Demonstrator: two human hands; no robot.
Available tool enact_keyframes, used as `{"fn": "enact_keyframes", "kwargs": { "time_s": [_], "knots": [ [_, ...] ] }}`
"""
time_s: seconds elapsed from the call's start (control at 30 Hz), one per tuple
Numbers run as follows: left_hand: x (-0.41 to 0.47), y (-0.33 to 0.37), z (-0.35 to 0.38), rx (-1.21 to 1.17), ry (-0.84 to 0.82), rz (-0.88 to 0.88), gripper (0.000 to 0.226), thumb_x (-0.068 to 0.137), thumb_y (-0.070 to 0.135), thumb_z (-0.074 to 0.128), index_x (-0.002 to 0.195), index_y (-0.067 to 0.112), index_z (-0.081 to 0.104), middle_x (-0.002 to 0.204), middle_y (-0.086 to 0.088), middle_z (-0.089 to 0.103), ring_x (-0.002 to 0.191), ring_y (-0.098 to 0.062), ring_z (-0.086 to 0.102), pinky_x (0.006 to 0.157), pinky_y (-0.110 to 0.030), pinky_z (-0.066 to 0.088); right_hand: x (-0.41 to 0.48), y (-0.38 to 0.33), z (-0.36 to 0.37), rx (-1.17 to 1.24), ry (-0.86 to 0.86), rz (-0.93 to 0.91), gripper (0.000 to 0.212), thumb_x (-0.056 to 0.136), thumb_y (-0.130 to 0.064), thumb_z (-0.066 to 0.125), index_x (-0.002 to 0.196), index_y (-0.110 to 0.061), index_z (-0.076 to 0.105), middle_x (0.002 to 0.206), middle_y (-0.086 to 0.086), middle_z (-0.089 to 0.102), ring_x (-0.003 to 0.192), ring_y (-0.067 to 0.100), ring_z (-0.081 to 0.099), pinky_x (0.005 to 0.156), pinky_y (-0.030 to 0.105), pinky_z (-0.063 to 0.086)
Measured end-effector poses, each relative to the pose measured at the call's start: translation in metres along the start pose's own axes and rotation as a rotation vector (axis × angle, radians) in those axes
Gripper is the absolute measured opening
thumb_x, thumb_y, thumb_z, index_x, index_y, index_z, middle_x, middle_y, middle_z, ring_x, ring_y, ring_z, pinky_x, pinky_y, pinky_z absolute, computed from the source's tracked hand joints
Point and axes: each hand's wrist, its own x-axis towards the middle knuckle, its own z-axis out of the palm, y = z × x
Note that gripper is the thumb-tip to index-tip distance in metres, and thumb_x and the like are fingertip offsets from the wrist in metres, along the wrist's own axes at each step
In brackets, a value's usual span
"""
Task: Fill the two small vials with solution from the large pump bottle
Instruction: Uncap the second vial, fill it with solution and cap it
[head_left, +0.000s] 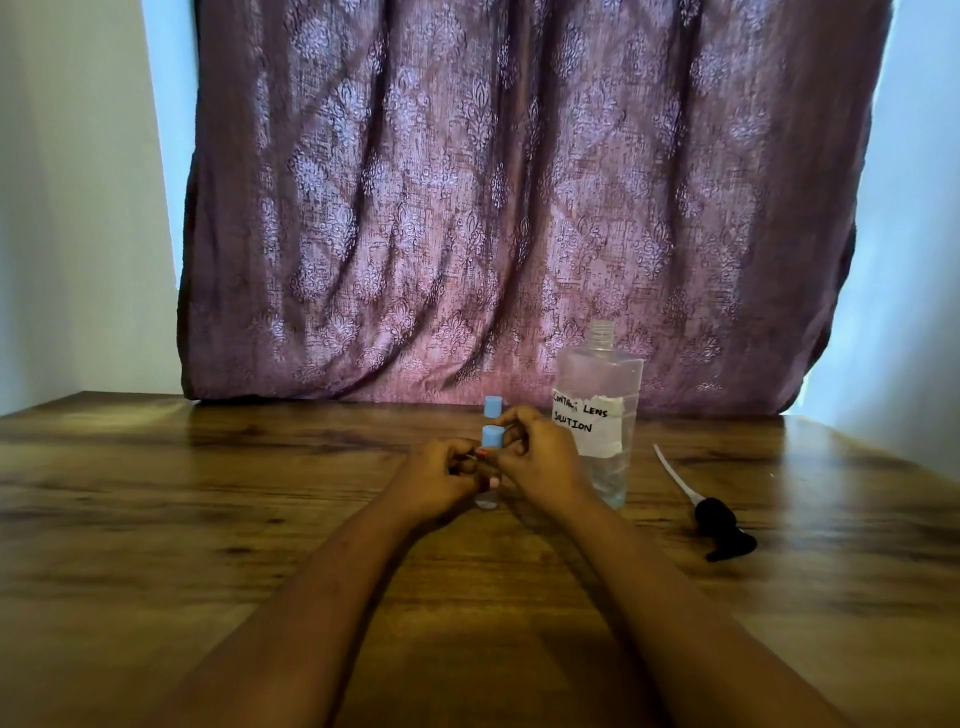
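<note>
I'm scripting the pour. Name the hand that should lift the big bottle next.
Probably right. The right hand is beside the large bottle, which stands open just to its right; the left hand grips the near vial, farther from it.

Two vials (492, 437), one bottle (597, 389), one pump (721, 526)

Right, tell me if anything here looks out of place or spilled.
The pump lies on its side on the table, right of the bottle, whose neck stands open: odd for a pump bottle. No spill shows. The near vial and far vial are capped; the left hand and right hand hold the near one.
</note>
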Motion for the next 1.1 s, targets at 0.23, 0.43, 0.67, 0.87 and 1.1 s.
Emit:
{"fn": "enact_keyframes", "kwargs": {
  "time_s": [0.23, 0.43, 0.67, 0.87, 1.1],
  "knots": [
    [0.0004, -0.0033, -0.0006, -0.052, 0.013, -0.010, 0.022, 0.074, 0.015, 0.075, 0.092, 0.028, 0.075, 0.092, -0.005, 0.077, 0.089, -0.028, 0.073, 0.083, -0.058, 0.056, -0.0006, 0.0001, 0.0023, 0.140, -0.094, 0.000, 0.053, 0.083, -0.012, 0.067, 0.131, -0.021, 0.048, 0.127, 0.002, 0.053, 0.116, 0.016, 0.051, 0.087, 0.025, 0.049],
    [-0.0006, 0.0002, -0.0004, -0.078, -0.015, -0.025, 0.020, 0.074, 0.016, 0.078, 0.092, 0.025, 0.074, 0.092, -0.004, 0.077, 0.088, -0.024, 0.074, 0.085, -0.055, 0.057, -0.0010, -0.0029, 0.0013, 0.124, -0.030, 0.015, 0.035, 0.079, 0.003, 0.066, 0.108, -0.015, 0.064, 0.108, 0.004, 0.063, 0.085, 0.000, 0.056, 0.060, 0.000, 0.042],
    [0.0037, -0.0023, 0.0042, -0.103, -0.040, -0.023, 0.040, 0.054, 0.035, 0.080, 0.093, 0.029, 0.075, 0.096, -0.010, 0.075, 0.094, -0.035, 0.071, 0.086, -0.060, 0.054, -0.0001, -0.0028, 0.0018, 0.031, 0.054, -0.027, 0.027, 0.073, -0.001, 0.072, 0.096, -0.009, 0.062, 0.093, 0.004, 0.055, 0.067, 0.000, 0.045, 0.058, 0.002, 0.039],
    [0.0021, -0.0004, 0.0024, -0.048, -0.049, 0.001, 0.025, 0.066, 0.022, 0.076, 0.090, 0.026, 0.075, 0.094, -0.006, 0.076, 0.092, -0.029, 0.073, 0.085, -0.056, 0.056, 0.0010, -0.0012, 0.0019, 0.085, 0.091, -0.012, 0.028, 0.072, -0.017, 0.076, 0.091, -0.011, 0.057, 0.097, 0.010, 0.059, 0.076, 0.009, 0.051, 0.059, 0.003, 0.041],
    [0.0015, -0.0022, 0.0004, -0.006, -0.051, 0.006, 0.032, 0.063, 0.032, 0.075, 0.095, 0.032, 0.074, 0.095, -0.003, 0.076, 0.093, -0.027, 0.072, 0.088, -0.055, 0.055, 0.0012, 0.0003, 0.0037, 0.073, -0.051, -0.066, 0.041, 0.083, -0.003, 0.063, 0.122, -0.016, 0.057, 0.122, 0.003, 0.061, 0.110, 0.011, 0.056, 0.083, 0.007, 0.043]
  ]
}}
